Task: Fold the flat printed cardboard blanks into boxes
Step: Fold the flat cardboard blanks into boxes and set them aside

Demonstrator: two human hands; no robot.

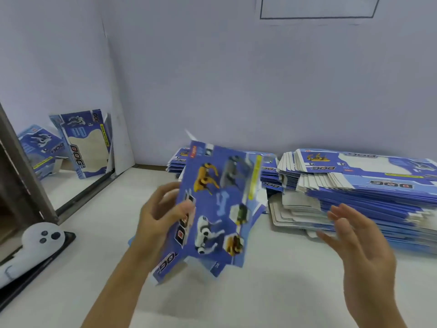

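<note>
My left hand (pixel 163 216) grips a blue printed cardboard blank (pixel 220 209) by its left edge, thumb on the front, fingers behind. The blank stands nearly upright above the table and shows toy dogs and the word DOG. My right hand (pixel 359 245) hovers to the right of the blank with fingers spread, touching nothing. A large stack of flat blanks (pixel 369 192) lies at the right, and a second stack (pixel 269 166) lies behind the held blank. Two folded boxes (pixel 87 147) lean against the wall at the far left.
The work goes on over a white table (pixel 272 292) set against a pale wall. A white controller (pixel 35 242) rests on a dark slab at the left edge. A brown frame (pixel 21 176) stands at the far left.
</note>
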